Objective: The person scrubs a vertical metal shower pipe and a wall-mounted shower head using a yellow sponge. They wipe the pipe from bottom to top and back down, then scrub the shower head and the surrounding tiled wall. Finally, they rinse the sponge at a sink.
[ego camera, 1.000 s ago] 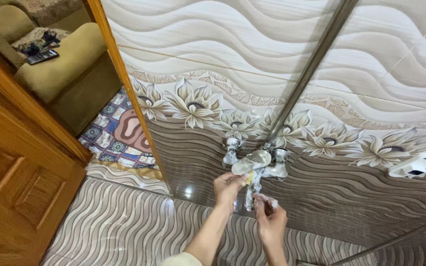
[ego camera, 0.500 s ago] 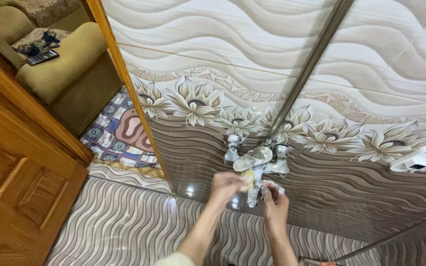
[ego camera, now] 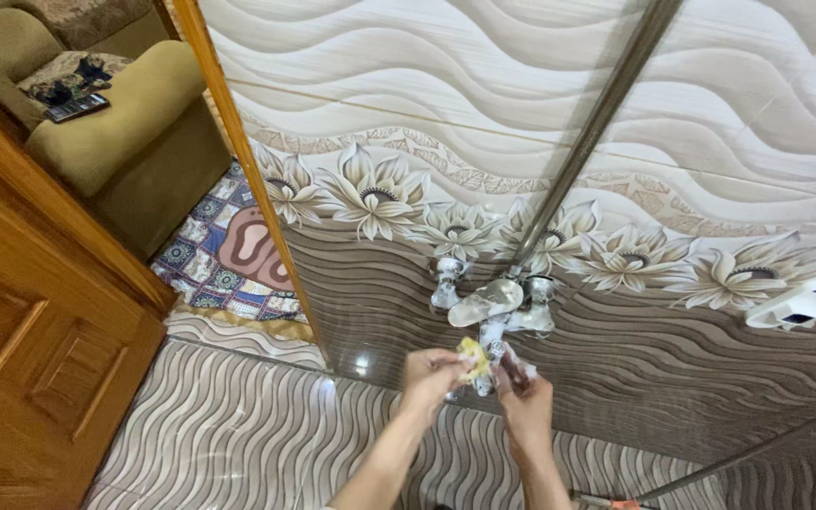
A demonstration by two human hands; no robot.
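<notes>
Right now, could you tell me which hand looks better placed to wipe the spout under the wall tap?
Probably the left. The left hand pinches the yellow sponge right beside the spout, while the right hand only steadies it from below.

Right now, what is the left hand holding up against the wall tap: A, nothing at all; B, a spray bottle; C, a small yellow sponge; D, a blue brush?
C: the left hand pinches a small yellow sponge against the spout of the chrome tap, with the right hand beside it.

A dark flat phone-like screen (ego camera: 73,107) lies on the sofa.
</notes>
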